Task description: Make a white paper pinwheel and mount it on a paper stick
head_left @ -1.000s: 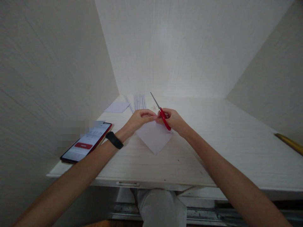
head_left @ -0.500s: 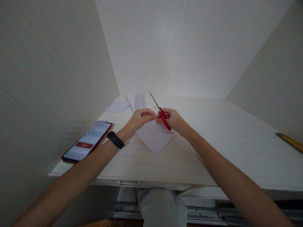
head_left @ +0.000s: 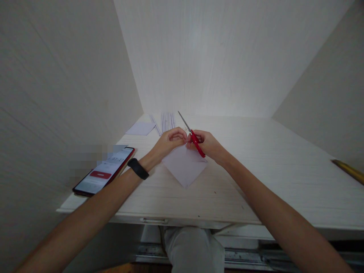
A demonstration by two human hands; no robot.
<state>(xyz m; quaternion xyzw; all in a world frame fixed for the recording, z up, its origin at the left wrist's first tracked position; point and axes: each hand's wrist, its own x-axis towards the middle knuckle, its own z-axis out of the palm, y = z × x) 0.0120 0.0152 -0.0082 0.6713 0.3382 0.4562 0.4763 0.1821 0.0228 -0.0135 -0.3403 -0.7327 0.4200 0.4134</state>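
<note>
Paper [head_left: 184,168] sits nearer the left edge of the tabletop [head_left: 270,163] than the right, far corner pinched by left hand [head_left: 172,139] fingers. Right hand [head_left: 207,143] grips scissors [head_left: 196,141] plus, looks like, that corner; uneven pulling could rip it tbh.

Matt white paper sheet [head_left: 184,168] and scissors [head_left: 196,145] with smooth red plastic-looking handles at a wood-grained desk [head_left: 270,163].

The scissors' visible blade is grey metal; the paper strips [head_left: 168,121] and flat paper piece [head_left: 140,128] look thin and matt, like the sheet. Streaked, low-sheen grain runs across the pale desk and the back panel [head_left: 204,68]. The phone [head_left: 102,172] shows a smooth, glassy screen, the black wristband [head_left: 138,169] a matt, rubber-like finish. Below, metal rails [head_left: 241,258] shine dully beside the matt, pale grey cloth of the trousers [head_left: 196,248].
</note>
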